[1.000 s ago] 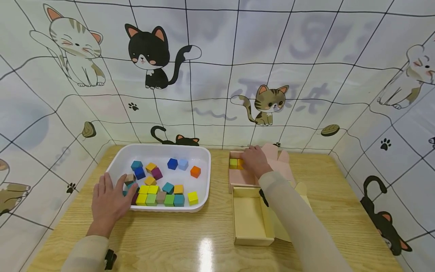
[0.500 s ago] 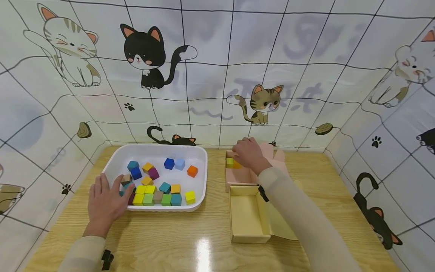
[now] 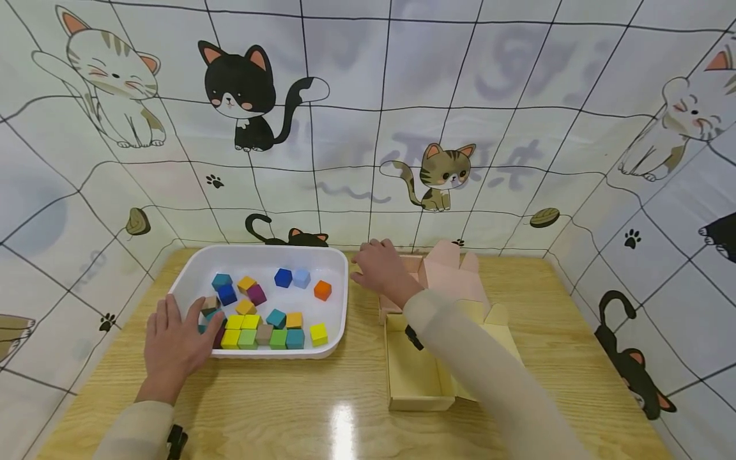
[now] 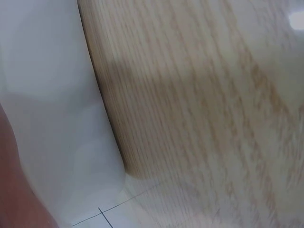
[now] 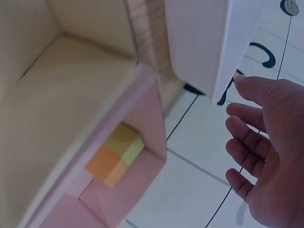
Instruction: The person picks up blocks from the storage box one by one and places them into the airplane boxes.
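My left hand [image 3: 178, 342] lies over the left front corner of a white plastic tray [image 3: 270, 354], fingers spread and nearly straight. The tray holds many coloured cubes, several packed in rows along its front side; the hand partly hides those at the left. Between the tray and a pink cardboard box [image 3: 389, 308], my right hand [image 3: 382, 271] hangs in the air. Its relaxed, slightly bent fingers hold nothing in the right wrist view. Inside the pink box, that view shows a yellow-green cube [image 5: 126, 142] and an orange cube [image 5: 105, 164] side by side.
In front of the pink box stands an open yellow cardboard box [image 3: 414, 374], its lid folded to the right under my right forearm. A wooden table [image 3: 276, 409] carries everything. Cat-patterned cloth [image 3: 345, 128] rises behind the table and at both sides.
My right hand has come out of the pink box and moved left toward the tray. The left hand stays at the tray's corner. The view has shifted slightly.
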`<state>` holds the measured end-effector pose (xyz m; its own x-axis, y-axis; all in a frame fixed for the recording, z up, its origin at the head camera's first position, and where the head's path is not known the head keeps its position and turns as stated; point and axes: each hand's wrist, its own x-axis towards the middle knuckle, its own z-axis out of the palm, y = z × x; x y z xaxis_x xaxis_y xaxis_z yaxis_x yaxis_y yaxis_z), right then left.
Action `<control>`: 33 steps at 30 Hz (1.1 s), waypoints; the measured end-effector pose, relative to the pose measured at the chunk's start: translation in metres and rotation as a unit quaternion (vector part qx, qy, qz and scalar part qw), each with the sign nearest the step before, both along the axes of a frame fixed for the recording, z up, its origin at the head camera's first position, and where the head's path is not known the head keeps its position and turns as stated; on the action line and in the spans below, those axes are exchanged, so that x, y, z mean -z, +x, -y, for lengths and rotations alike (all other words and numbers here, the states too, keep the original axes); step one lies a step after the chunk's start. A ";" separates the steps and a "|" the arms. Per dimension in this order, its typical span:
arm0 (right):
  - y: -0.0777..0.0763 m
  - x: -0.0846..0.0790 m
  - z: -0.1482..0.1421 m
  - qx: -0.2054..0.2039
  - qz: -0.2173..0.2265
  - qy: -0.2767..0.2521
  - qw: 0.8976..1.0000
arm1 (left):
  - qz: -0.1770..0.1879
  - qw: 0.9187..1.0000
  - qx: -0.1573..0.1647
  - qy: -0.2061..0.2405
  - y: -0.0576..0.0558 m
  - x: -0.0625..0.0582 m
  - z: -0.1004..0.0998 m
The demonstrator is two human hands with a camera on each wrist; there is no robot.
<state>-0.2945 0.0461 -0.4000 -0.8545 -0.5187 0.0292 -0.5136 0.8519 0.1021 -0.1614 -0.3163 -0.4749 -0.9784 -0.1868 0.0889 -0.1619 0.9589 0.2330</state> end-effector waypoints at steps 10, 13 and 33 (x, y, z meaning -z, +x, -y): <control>0.009 0.019 0.044 -0.024 0.005 0.034 0.999 | 0.006 1.000 -0.006 0.002 0.002 -0.001 -0.001; 0.010 0.024 0.052 -0.019 0.004 0.042 0.999 | 0.005 1.000 -0.005 0.000 0.002 -0.001 -0.001; 0.003 0.047 0.076 -0.001 -0.007 0.101 0.995 | -0.009 1.000 -0.006 0.003 0.001 -0.001 -0.001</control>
<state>-0.2911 -0.0300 -0.4467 -0.8532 -0.5178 -0.0628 -0.5132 0.8120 0.2779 -0.1606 -0.3158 -0.4741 -0.9745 -0.1983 0.1051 -0.1683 0.9554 0.2425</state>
